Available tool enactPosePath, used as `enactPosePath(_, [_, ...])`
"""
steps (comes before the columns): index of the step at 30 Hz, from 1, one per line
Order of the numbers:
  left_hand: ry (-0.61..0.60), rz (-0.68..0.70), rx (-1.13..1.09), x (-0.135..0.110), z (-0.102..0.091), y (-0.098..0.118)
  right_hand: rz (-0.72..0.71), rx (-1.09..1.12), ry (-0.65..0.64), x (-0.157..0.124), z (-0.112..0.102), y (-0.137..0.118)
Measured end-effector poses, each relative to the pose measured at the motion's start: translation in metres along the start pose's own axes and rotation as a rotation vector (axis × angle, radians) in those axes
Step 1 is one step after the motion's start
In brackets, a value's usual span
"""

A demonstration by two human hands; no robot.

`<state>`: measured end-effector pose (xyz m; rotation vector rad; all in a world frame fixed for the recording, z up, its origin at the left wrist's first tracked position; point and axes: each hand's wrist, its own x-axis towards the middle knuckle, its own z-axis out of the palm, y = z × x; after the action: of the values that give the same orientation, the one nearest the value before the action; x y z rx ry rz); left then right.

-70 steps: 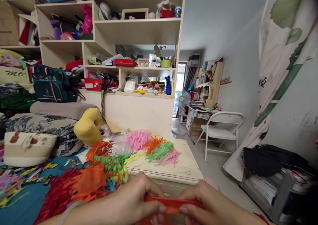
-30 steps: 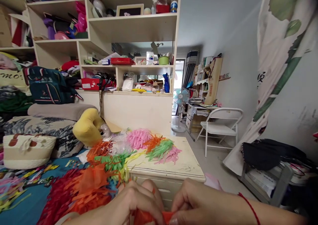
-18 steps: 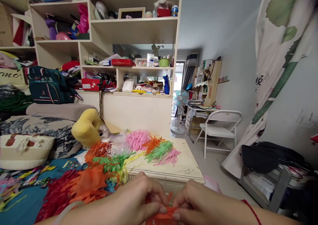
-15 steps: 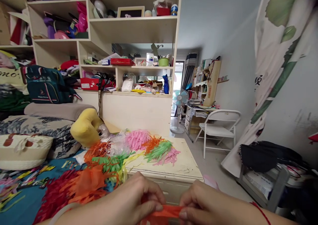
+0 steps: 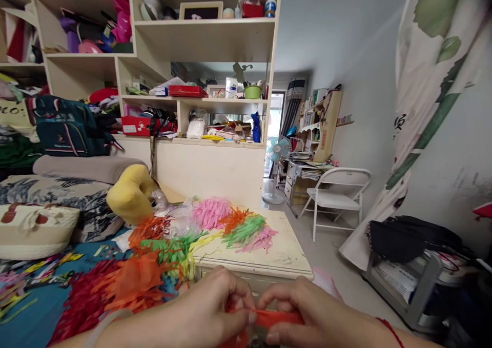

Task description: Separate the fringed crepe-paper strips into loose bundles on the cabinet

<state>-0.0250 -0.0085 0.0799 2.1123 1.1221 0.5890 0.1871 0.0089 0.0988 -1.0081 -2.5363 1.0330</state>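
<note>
The orange paper strip (image 5: pixel 280 318) is pinched in the left hand (image 5: pixel 211 307) and stretched crosswise to the right hand (image 5: pixel 313 307) — thumb and forefinger parted there, any grip hidden.

My left hand (image 5: pixel 215 304) and right hand (image 5: pixel 307 309), a strip (image 5: pixel 277 316) between them, are before the cabinet's (image 5: pixel 279 258) near edge. Fringed bundles (image 5: pixel 246 230) lie toward its far edge, heaps (image 5: pixel 134 279) on the cloth (image 5: pixel 42 312) to its left; shelves (image 5: pixel 209 38) stand behind, a chair (image 5: pixel 332 199) beyond its right edge.
</note>
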Motion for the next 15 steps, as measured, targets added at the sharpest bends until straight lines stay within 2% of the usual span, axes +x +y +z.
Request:
enactPosePath(5, [0.051, 0.049, 0.101, -0.009, -0.006, 0.008, -0.076, 0.105, 0.092, 0.006, 0.011, 0.015])
enactPosePath(8, [0.118, 0.072, 0.121, -0.011, -0.002, 0.004, -0.166, 0.142, 0.175, 0.004, 0.014, 0.024])
enactPosePath(10, [0.175, 0.100, 0.118, -0.012, 0.001, -0.001, -0.176, 0.187, 0.236, 0.002, 0.017, 0.028])
enactPosePath(15, [0.229, 0.093, 0.112, -0.016, 0.002, -0.009, -0.117, 0.440, 0.199, -0.001, 0.024, 0.033])
